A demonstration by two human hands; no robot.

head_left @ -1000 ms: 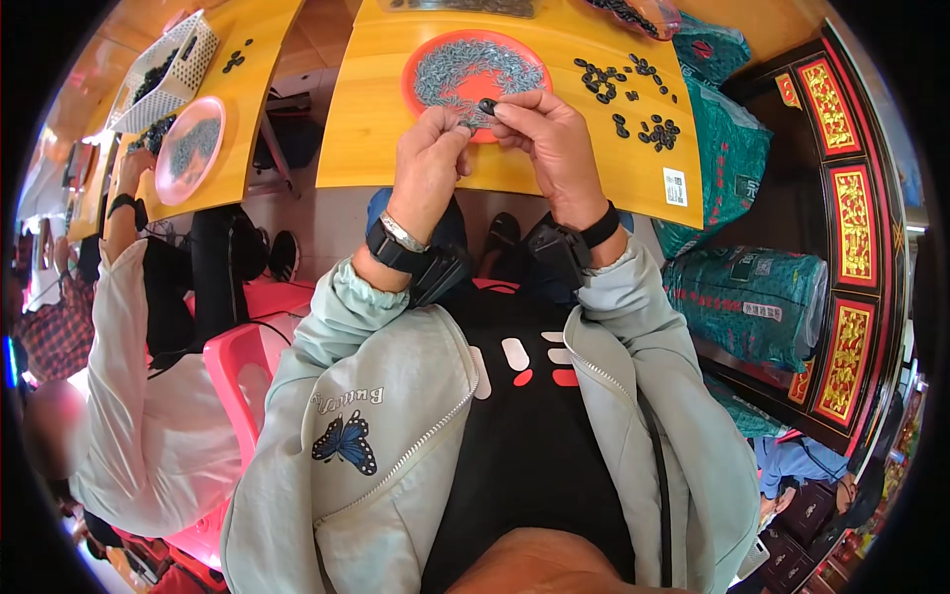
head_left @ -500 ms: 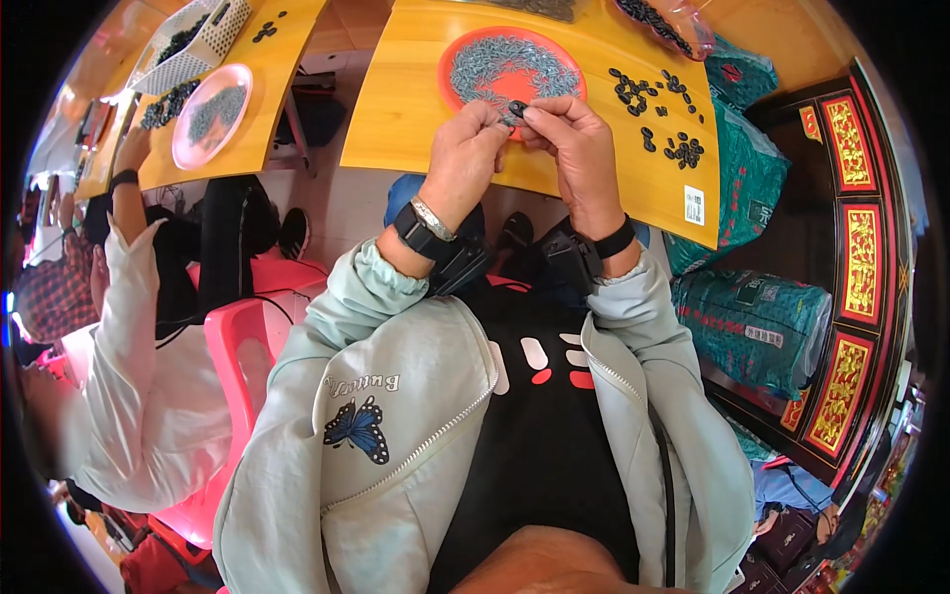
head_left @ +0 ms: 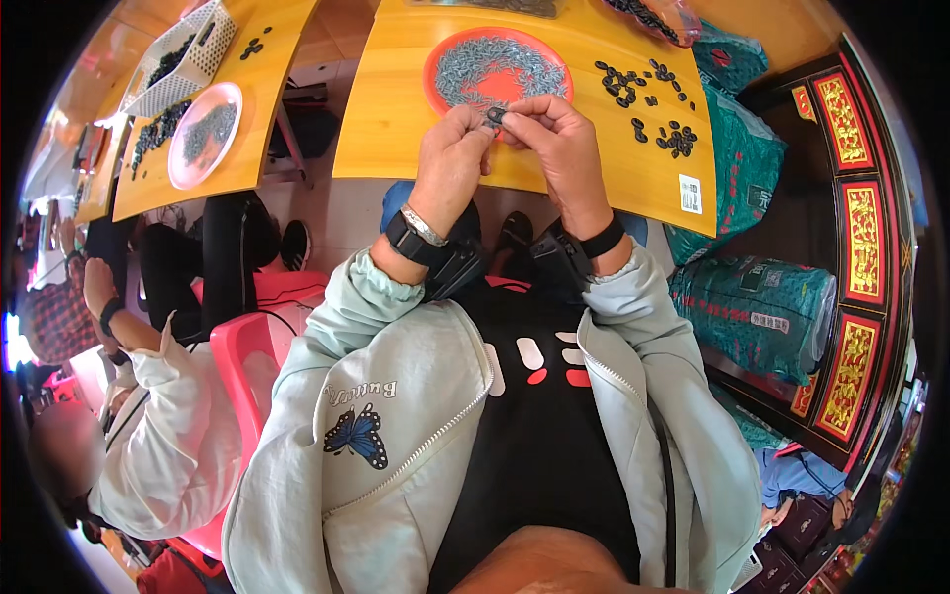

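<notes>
A small black oval piece [head_left: 496,116] is pinched between the fingertips of both my hands, just over the near edge of a red round tray [head_left: 429,84]. My left hand [head_left: 451,163] closes on it from the left with thumb and forefinger. From the other side my right hand [head_left: 564,148] grips it the same way, partly covering it. Many small silver-grey pointed pieces [head_left: 470,69], perhaps screws, lie heaped in the tray. To the right, black oval pieces [head_left: 623,84] are scattered on the yellow table [head_left: 381,119], with another cluster [head_left: 677,139] nearer the edge.
A clear container of black pieces [head_left: 653,20] stands at the table's far right. Green sacks [head_left: 752,307] are stacked beside the table. On the left, a co-worker in white [head_left: 178,426] sits by another table with a pink tray [head_left: 176,153] and a white basket [head_left: 188,69].
Both my hands have come together on the black piece, which sat more toward my right fingertips before. The co-worker's hand has drawn back from the left table.
</notes>
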